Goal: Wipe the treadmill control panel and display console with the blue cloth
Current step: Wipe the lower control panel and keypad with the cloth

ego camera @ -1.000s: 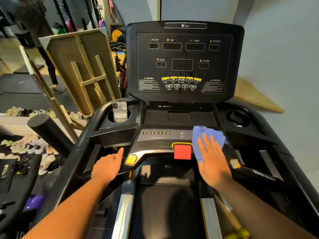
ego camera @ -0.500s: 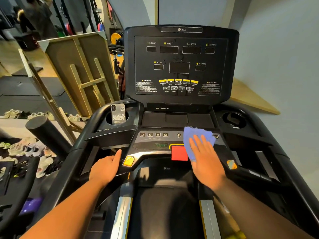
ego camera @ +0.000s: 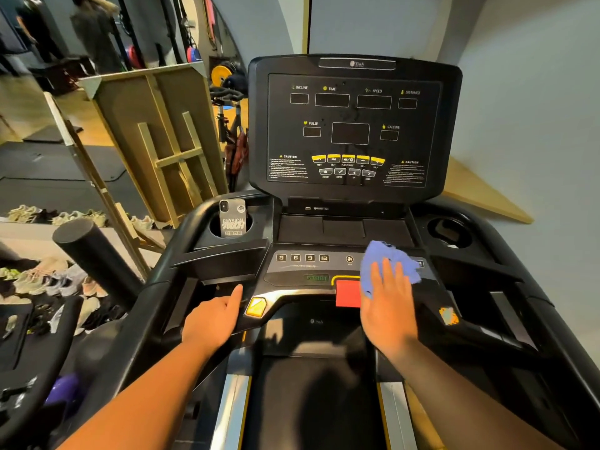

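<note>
Now right hand (ego camera: pixel 388 315) atop blue cloth (ego camera: pixel 383 258).

- Both forearms are bare up to the frame's lower edge; no sleeve shows.
- Left hand (ego camera: pixel 212 323), below the phone (ego camera: pixel 232 218): no glove, ring or watch.
- Right hand (ego camera: pixel 388 311): likewise unadorned.
</note>
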`<state>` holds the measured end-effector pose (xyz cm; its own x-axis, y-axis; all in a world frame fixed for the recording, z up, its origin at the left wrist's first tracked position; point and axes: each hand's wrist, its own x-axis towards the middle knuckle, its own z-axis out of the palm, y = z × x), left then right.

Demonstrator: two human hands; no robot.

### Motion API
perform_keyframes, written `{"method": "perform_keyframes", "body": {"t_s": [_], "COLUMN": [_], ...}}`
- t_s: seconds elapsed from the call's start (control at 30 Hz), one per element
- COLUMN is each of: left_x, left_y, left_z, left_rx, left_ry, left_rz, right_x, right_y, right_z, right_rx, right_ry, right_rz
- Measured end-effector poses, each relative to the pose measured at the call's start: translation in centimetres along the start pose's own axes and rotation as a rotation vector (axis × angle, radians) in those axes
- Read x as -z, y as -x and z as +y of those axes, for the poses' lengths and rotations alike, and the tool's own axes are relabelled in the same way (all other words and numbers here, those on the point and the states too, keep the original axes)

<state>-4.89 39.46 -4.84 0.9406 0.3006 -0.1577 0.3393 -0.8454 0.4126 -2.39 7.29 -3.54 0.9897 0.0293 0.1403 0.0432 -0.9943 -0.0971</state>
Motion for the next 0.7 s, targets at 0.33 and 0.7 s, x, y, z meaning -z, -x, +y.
{"method": "perform_keyframes", "body": {"t_s": [0.33, 0.7], "left_x": [0.4, 2.8], "left_y": [0.0, -2.5], "left_z": [0.0, 0.4], "left_rx": [-0.021, -0.198], "left_ry": [-0.022, 0.400], "left_rz": [-0.047, 0.007], "right_x": [-0.7, 1.9], "right_y": [-0.2, 2.0], "right_z": [-12.6, -14.8], "right_rx": [0.366, 0.314], "right_ry": [-0.017, -0.604], "right_rz": [-0.035, -0.289]}}
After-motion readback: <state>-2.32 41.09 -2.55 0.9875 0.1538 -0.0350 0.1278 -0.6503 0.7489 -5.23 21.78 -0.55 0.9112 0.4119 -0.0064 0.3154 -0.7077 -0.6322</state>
